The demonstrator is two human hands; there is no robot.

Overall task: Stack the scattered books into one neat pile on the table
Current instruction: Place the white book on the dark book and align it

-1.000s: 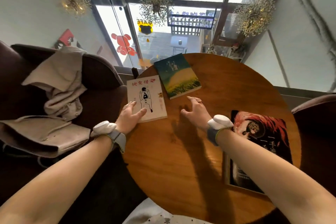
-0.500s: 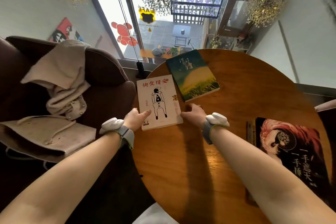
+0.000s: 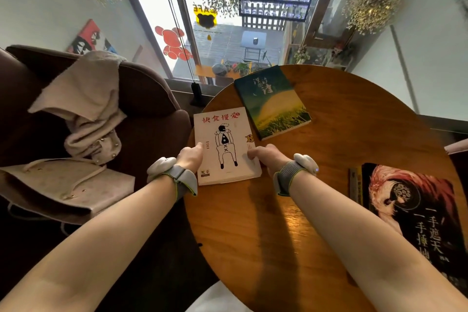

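no pile is existing yet: 3 books are lying apart on the round table [image 3: 329, 159]. the left hand [image 3: 191, 157] and the right hand [image 3: 266, 156] are gripping the white book [image 3: 225, 144] at its 2 side edges, thumbs on the cover, near the left rim. the green book [image 3: 272, 101] is lying just beyond it, the dark book [image 3: 415, 213] well apart at the right. i think the stacking is only starting. no container is showing on the table; a beige bag [image 3: 58, 185] is resting on the sofa [image 3: 147, 99], its contents hidden.
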